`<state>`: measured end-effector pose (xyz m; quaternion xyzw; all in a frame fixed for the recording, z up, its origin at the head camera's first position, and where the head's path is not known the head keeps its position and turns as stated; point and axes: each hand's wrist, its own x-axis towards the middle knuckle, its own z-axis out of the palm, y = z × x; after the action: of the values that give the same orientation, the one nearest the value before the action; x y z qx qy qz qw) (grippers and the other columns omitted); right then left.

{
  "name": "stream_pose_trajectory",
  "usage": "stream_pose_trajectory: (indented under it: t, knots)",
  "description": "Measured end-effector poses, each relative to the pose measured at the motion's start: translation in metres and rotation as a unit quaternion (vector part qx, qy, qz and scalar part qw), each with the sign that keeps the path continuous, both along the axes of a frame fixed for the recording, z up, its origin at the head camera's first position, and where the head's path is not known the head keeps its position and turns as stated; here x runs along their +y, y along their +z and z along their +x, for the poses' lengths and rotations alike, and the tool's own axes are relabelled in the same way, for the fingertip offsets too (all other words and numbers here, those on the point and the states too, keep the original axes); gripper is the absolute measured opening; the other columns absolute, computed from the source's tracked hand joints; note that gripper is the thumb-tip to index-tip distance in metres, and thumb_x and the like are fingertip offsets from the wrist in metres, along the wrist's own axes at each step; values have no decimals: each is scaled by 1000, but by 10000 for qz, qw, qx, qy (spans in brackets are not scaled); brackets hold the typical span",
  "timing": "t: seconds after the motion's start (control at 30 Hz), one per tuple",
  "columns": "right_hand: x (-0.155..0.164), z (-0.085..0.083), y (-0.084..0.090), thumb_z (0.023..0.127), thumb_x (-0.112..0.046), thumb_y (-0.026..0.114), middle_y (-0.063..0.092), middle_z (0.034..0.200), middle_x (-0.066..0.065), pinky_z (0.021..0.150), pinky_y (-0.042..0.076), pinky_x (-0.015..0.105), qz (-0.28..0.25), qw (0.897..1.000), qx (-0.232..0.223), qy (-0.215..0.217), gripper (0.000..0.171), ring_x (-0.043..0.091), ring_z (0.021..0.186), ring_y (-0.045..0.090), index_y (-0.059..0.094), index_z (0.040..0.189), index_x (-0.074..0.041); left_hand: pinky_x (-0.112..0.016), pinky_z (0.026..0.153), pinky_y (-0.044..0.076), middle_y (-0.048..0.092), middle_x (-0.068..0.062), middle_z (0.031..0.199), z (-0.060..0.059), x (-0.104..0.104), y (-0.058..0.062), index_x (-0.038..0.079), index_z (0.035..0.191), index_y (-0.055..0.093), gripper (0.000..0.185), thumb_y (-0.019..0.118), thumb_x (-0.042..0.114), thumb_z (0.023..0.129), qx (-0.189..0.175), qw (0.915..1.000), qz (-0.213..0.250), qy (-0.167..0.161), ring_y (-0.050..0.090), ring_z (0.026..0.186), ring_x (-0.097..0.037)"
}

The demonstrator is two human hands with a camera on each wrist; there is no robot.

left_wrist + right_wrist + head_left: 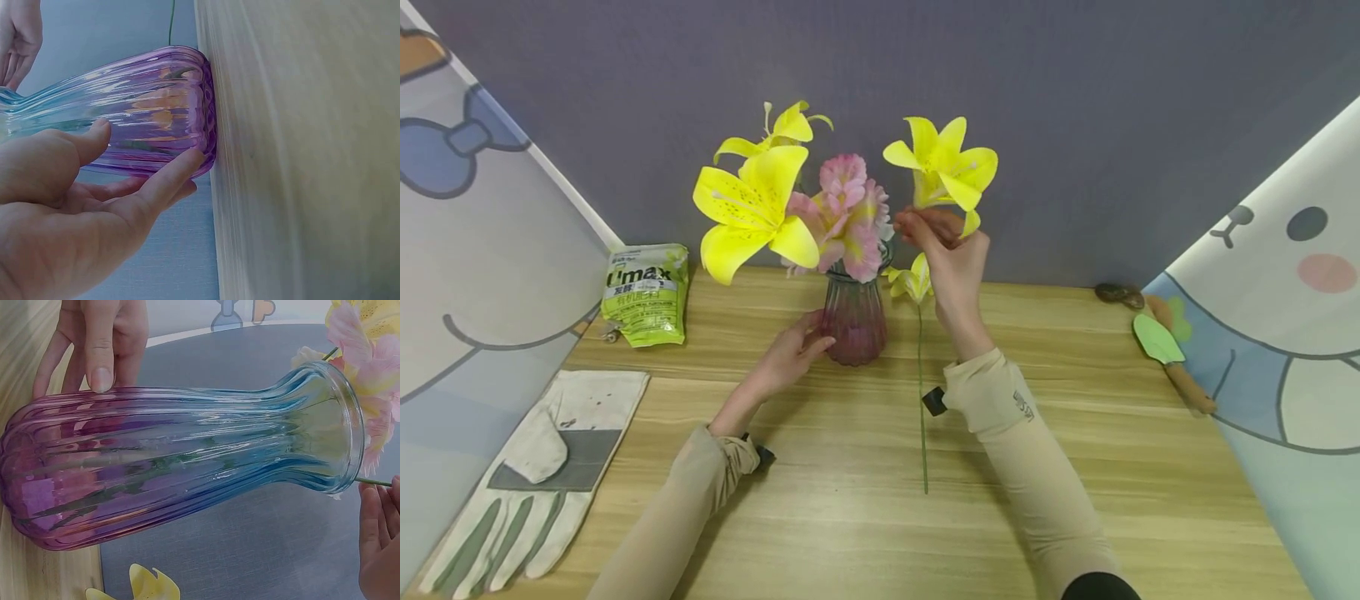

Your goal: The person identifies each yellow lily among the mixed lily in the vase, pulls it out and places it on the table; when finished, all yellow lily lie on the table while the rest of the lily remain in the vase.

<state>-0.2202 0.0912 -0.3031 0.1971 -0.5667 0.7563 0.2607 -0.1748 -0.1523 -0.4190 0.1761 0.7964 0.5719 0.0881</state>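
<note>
A ribbed glass vase, purple at the base and blue toward the rim, stands upright on the table. It holds pink flowers and yellow lilies that lean left. My left hand holds the vase low on its left side, thumb in front and fingers behind. To the right of the rim, my right hand pinches the green stem of another yellow lily just under its bloom. In the right wrist view that stem meets the vase's rim. Below this hand lies a further yellow lily, stem toward me.
A green bag printed "Umax" stands at the back left. White and grey work gloves lie at the left edge. A small green trowel with a wooden handle lies at the right edge. A grey wall rises behind the table.
</note>
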Motion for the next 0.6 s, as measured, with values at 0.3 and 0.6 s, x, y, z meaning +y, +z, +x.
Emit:
stream_pose_trajectory:
  t: [0.3,0.6]
  knots:
    - [1,1,-1,98,12,72,80,90,13,76,68,34,-120,9994,311,32,7,19,80,78,74,99,18,-50,111,53,44,-41,154,1,0,0,-19,156,30,53,53,0,112,24,10000,3,32,49,142,-50]
    - [3,3,3,98,10,72,80,89,12,74,67,31,-191,9984,522,-75,5,20,78,77,75,97,14,-49,111,53,44,-41,154,2,2,2,-20,154,32,51,53,-2,111,94,9999,-52,42,49,142,-50]
